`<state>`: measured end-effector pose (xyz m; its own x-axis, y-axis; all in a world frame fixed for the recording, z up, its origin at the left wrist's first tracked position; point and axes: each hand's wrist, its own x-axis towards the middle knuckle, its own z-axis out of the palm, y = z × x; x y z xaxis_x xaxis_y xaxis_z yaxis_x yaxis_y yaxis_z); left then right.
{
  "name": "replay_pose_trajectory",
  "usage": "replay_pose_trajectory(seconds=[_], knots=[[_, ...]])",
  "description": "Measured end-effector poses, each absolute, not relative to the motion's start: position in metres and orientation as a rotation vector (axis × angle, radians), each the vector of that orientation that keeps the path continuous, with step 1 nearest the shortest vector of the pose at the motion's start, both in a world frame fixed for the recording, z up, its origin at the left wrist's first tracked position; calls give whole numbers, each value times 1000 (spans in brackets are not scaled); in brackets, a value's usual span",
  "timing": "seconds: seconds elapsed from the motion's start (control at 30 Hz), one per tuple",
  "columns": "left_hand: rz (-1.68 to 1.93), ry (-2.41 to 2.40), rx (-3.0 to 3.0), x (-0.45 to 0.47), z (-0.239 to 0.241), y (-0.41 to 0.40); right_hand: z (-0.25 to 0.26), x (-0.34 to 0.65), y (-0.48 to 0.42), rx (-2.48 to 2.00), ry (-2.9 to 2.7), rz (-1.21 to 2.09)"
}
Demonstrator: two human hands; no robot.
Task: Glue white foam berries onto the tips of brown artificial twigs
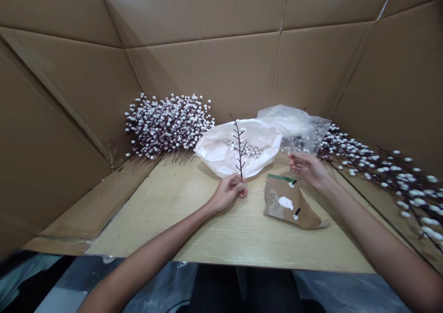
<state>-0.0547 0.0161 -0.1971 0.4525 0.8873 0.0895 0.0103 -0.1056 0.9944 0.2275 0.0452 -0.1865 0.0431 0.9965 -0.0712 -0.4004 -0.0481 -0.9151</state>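
My left hand (229,191) rests on the wooden table (194,220) and pinches the base of a thin dark twig (238,147) that stands upright, with a few white beads on its side shoots. Behind the twig lies a white plastic bag (221,153) holding loose white beads. My right hand (306,166) hovers over the table to the right, fingers curled together; whether it grips a bead I cannot tell. Just below it sits a small cardboard piece (284,202) with blobs of white paste on it.
A heap of finished beaded branches (166,124) lies at the back left, and more beaded branches (384,170) stretch along the right side. A crumpled clear plastic bag (297,126) sits behind my right hand. Tall cardboard walls (221,63) enclose the table.
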Motion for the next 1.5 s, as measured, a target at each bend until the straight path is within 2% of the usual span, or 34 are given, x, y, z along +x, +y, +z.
replay_pose_trajectory(seconds=[0.47, 1.5], knots=[[899, 856, 1560, -55, -198, 17, -187, 241, 53, -894, -624, 1318], [866, 846, 1507, -58, -199, 20, -186, 230, 49, -955, -694, 1366]])
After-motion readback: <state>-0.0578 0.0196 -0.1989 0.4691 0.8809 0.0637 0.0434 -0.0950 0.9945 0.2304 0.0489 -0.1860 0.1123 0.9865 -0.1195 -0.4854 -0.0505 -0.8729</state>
